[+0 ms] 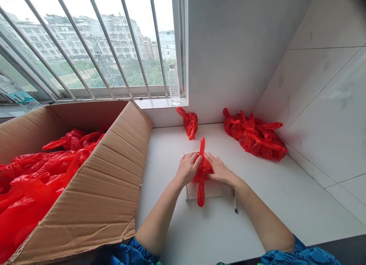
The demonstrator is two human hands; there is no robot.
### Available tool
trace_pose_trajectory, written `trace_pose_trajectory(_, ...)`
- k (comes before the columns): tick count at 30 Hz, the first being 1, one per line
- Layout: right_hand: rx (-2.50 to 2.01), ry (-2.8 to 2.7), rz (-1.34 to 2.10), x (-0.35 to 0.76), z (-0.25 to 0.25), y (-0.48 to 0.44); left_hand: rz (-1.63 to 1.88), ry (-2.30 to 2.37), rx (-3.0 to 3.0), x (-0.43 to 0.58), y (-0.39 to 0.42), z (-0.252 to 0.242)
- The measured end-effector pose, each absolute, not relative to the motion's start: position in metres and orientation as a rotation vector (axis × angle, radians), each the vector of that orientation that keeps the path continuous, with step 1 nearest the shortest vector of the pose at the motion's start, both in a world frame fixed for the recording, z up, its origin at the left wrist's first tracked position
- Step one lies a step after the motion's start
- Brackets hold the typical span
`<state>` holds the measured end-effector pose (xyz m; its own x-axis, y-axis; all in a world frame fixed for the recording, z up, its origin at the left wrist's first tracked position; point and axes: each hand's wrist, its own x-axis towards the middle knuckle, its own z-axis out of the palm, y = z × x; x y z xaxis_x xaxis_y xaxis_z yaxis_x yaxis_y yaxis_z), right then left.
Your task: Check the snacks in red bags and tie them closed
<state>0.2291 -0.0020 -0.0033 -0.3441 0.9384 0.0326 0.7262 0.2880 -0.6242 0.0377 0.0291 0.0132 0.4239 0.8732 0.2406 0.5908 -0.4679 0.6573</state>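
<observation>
1. Plastic, thin, glossy and crinkled, formed the knotted red bag (205, 170) between the two hands, above a white printed pad (214, 191) on the smooth white table (168, 227); one looped handle pointed away from the person, the other toward them.
2. The left hand (188, 168) was partly open, its fingers loosely bent against the bag's left side, thumb toward the middle.
3. The right hand (219, 171) was partly open too, fingers stretched along the bag's right side; I could not tell whether either hand gripped it.
4. A slim pen (235, 202) lay beside the pad, its upper end hidden by the right forearm.
5. A smaller red bundle (191, 124) sat near the wall, and a lumpy red heap (254, 137) filled the corner; its separate bags were hard to count.
6. The ridged cardboard box (114, 188), cut off at left, held more red plastic (42, 181), its depth hidden.
7. A clear, ribbed bottle (174, 85) stood upright on the sill; a second bottle (21, 96) was cut off.
</observation>
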Motion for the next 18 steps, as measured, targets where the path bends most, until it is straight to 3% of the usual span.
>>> trace_pose_trajectory(7,-1.690,-2.287,0.628,0.223,-0.023,0.005,0.575,1.392,2.310,0.047,0.029,-0.024)
trace_pose_trajectory(18,-1.741,-2.305,0.631,0.223,-0.026,0.007,0.540,1.458,2.383,0.049,0.030,-0.033)
